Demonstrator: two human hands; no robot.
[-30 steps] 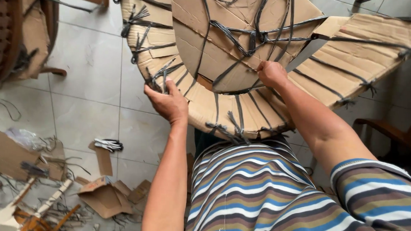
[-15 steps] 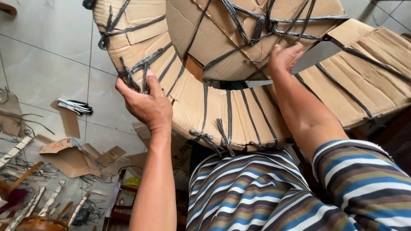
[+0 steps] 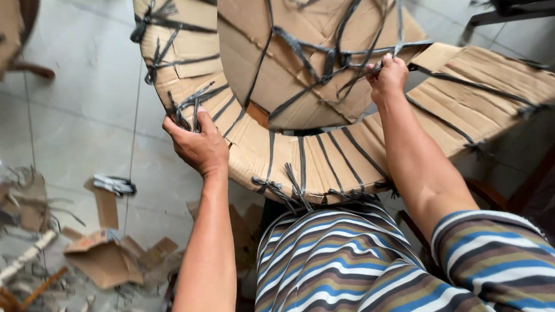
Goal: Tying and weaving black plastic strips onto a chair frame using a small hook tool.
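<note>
I see one curved furniture piece wrapped in brown cardboard and bound with grey plastic straps point(image 3: 303, 154), resting against the lap in front of me. Left hand point(image 3: 196, 146) is clamped on its outer left edge. Right hand point(image 3: 387, 77) pinches one grey strap point(image 3: 348, 54) near the centre. Several cardboard scraps point(image 3: 106, 260) litter the grey tiled floor point(image 3: 85, 103) lower left; open floor remains upper left.

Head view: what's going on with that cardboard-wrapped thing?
A person in a striped shirt holds a curved piece wrapped in cardboard bound with dark straps. The left hand grips its outer edge; the right hand pinches a strap near the middle. Cardboard scraps lie on the tiled floor.
</note>
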